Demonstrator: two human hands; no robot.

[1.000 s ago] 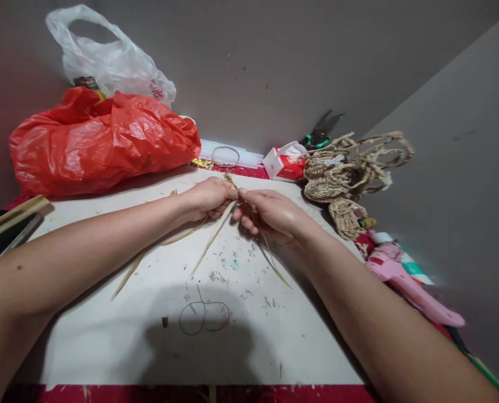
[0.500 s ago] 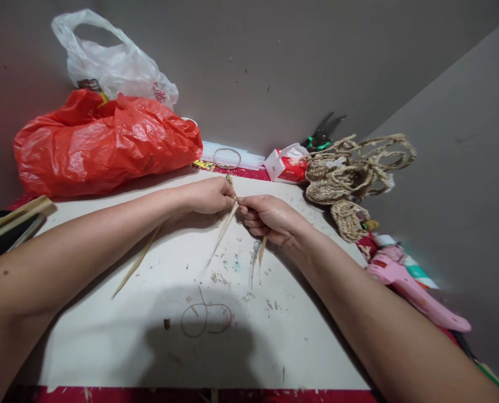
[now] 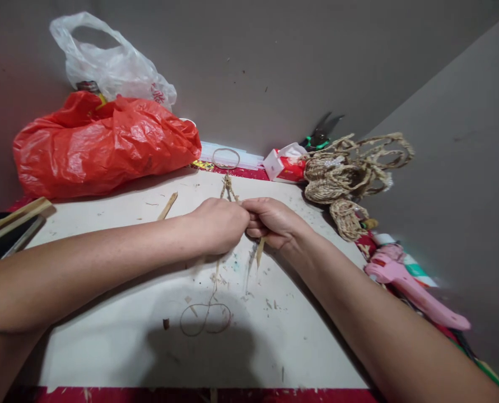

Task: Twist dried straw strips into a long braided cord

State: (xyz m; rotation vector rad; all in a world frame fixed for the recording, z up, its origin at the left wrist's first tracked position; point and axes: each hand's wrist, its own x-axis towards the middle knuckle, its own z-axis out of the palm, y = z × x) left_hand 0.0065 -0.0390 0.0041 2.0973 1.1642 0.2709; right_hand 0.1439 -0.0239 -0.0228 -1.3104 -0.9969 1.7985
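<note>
My left hand [image 3: 224, 225] is closed, its back toward me, over the near end of a braided straw cord [image 3: 228, 183]; its fingertips are hidden. Touching it on the right, my right hand [image 3: 272, 221] pinches the straw between thumb and forefinger, other fingers curled. A pale straw strip [image 3: 260, 253] pokes out beneath the right palm. Below the left hand hangs a thin strip end [image 3: 217, 271]. The cord splits into two legs beyond my knuckles. Behind my left forearm, another flat strip [image 3: 168, 206] lies on the white board [image 3: 106, 341].
A red plastic bag [image 3: 106, 145] fills the back left. At the right are coiled braided straw [image 3: 337, 173], a tissue pack [image 3: 289, 163], pruning shears [image 3: 321, 134] and a pink glue gun [image 3: 417, 288]. A thin looped thread [image 3: 194, 334] and straw crumbs lie in front.
My left hand has come nearer and to the right, rolling over so its back covers the strand. More of the braid shows beyond it. My right hand has barely moved.
</note>
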